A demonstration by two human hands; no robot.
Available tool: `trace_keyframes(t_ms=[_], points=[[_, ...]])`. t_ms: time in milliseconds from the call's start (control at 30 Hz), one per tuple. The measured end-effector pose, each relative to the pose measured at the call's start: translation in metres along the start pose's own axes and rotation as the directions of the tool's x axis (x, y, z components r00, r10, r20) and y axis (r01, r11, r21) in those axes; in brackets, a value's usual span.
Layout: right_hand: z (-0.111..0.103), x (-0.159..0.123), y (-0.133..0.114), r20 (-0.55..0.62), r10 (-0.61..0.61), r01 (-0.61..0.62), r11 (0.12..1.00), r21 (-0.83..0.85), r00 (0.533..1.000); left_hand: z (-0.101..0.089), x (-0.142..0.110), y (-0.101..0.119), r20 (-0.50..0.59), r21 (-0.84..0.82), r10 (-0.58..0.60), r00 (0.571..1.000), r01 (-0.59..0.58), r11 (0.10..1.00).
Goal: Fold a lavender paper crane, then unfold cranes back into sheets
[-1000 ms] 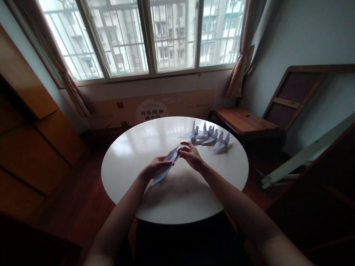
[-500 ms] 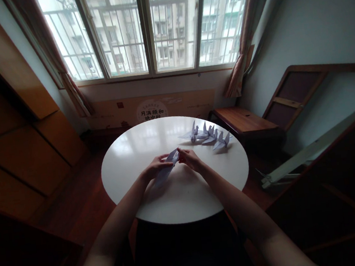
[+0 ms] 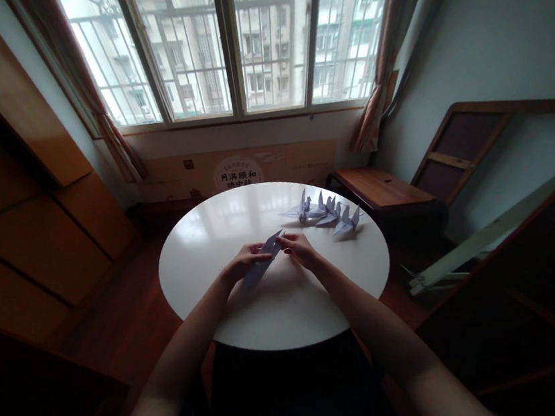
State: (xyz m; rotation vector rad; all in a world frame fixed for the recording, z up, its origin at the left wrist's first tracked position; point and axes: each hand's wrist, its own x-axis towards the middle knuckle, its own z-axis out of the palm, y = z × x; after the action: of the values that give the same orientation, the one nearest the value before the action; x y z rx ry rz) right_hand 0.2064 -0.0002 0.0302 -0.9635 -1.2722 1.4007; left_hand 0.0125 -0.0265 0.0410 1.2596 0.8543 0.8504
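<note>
Between my hands, above the middle of the white round table [image 3: 280,315], is a partly folded purple-grey origami paper [image 3: 256,272] with long pointed ends. My left hand [image 3: 248,259] grips its middle, thumb on top, and one point slants down toward me on the left. The fingertips of my right hand [image 3: 298,247] pinch the far upper end. Just beyond my right hand, several finished paper cranes [image 3: 344,221] of the same colour stand close together. The fingers under the paper are partly hidden.
A low wooden bench [image 3: 381,187] stands behind the table on the right. A printed cardboard panel [image 3: 162,175] leans under the barred window [image 3: 193,56]. Wooden cabinets [image 3: 36,264] line the left side, and a pale green board [image 3: 466,262] slants on the right.
The paper has turned a little in my hands, and its upper tip now points further right. My right fingers have shifted slightly along its end. The cranes have stayed put.
</note>
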Motion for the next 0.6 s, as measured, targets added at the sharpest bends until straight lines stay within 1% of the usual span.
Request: trace_keyframes(t_ms=[133,267,367,433,533,600], points=[[0.0031,-0.0001,-0.0004,-0.027,-0.054,0.054,0.998,-0.016,0.998,-0.0033,-0.0006,0.0,0.036,-0.019,-0.101,0.994,0.101,0.995],[0.005,0.0011,0.001,-0.031,-0.105,0.104,0.994,-0.036,0.994,-0.0044,-0.0008,0.0002,0.053,-0.028,-0.13,0.99,0.132,0.991],[0.0049,0.0022,0.0018,-0.051,-0.14,0.138,0.99,-0.038,0.989,-0.0026,-0.0007,0.0001,0.055,-0.055,-0.129,0.99,0.132,0.99],[0.0053,0.0014,0.0009,-0.048,-0.155,0.153,0.988,-0.033,0.987,-0.0014,-0.0002,-0.0005,0.033,-0.071,-0.117,0.993,0.119,0.99],[0.0077,-0.0031,-0.0032,0.008,-0.162,0.162,0.986,-0.033,0.987,-0.0009,0.0014,-0.0022,-0.034,-0.115,-0.065,0.997,0.06,0.991],[0.0098,-0.007,-0.0064,0.06,-0.17,0.174,0.983,-0.061,0.984,-0.0018,0.0029,-0.0037,-0.075,-0.151,-0.033,0.997,0.022,0.988]])
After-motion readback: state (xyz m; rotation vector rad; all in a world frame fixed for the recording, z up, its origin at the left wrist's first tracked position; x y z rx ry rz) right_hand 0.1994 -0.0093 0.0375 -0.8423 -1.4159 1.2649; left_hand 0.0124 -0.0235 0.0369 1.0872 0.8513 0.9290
